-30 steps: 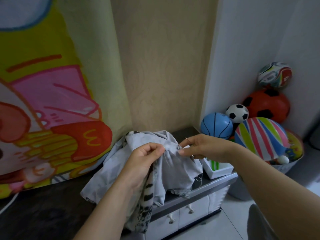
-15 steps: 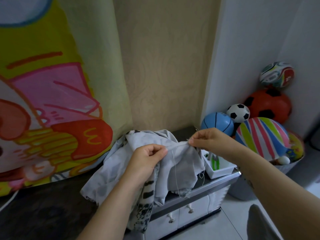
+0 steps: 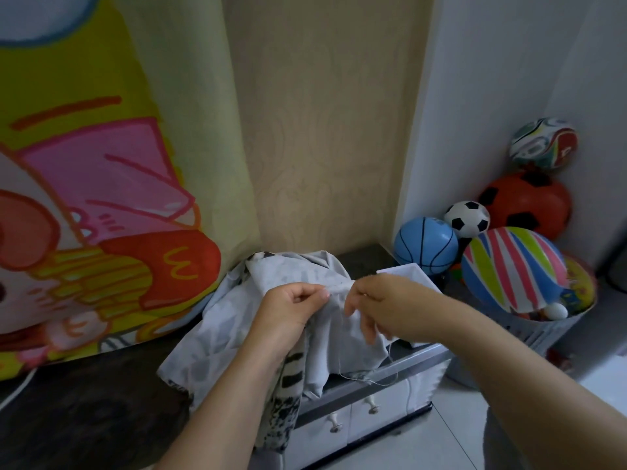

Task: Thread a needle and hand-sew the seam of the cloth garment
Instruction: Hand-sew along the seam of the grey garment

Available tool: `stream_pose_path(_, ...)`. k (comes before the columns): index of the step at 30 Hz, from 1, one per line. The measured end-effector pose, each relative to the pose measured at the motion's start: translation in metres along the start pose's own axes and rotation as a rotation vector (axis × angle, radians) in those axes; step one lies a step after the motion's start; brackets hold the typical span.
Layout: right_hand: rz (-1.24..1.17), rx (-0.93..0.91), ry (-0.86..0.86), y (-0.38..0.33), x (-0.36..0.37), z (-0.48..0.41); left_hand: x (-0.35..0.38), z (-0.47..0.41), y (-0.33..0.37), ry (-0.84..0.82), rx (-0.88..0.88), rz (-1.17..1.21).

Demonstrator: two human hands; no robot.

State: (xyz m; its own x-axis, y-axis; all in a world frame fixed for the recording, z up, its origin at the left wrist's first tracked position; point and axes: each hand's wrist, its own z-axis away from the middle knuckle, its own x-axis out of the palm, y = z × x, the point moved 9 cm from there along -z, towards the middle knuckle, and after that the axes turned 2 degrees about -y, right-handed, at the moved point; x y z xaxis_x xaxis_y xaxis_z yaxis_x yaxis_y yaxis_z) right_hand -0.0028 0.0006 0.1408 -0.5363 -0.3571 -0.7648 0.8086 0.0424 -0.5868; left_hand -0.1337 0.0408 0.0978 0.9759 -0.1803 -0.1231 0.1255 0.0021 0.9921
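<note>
Head view: the grey garment (image 3: 237,334) lies heaped at lower centre on the dark worktop (image 3: 84,418). Its black-and-white patterned part (image 3: 288,378) hangs over the front edge. Both hands hold a short stretch of it up off the heap.

The left hand (image 3: 291,310) comes in from the lower middle. Its thumb and forefinger are curled tight and pinch the cloth, the other fingers folded behind.

The right hand (image 3: 386,307) comes in from the lower right. Its thumb and forefinger are drawn together at the cloth's edge, and the remaining fingers (image 3: 368,330) hang loosely downward. The needle is too small to make out, so I cannot tell whether it sits inside that pinch.

The relation that matters is the taut seam fold (image 3: 337,289) between the two pinches. It runs nearly level across the frame, the left pinch at its left end and the right at its right end, just beside each other. A pale thread (image 3: 340,344) drops from this stretch, below and slightly left of the right fingertips, and trails to the worktop's edge.

In my judgement the right hand is the nearer one to the stitch point, so the next stitch would go leftward along the fold toward the left hand's pinch.

A white box (image 3: 410,271) stands just behind the right hand.
</note>
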Motion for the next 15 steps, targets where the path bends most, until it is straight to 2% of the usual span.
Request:
stream_pose_path(2, 0.080, -0.015, 0.019, -0.0017, 0.0052, 0.0003, 0.0003, 0.0005, 0.0004, 0.005, 0.002, -0.013)
stream_pose_path(5, 0.031, -0.017, 0.047, -0.0026, 0.0049, 0.0026, 0.0004, 0.0016, 0.0012, 0.008, 0.003, -0.023)
stream_pose_path(8, 0.150, -0.017, -0.001, -0.0039, 0.0087, 0.0007, 0.0011, 0.0020, 0.0019, 0.006, 0.001, -0.018)
stream_pose_path(15, 0.050, 0.000, 0.033, -0.0068, 0.0044, 0.0038, 0.0019, 0.0030, 0.0050, 0.011, 0.005, -0.022)
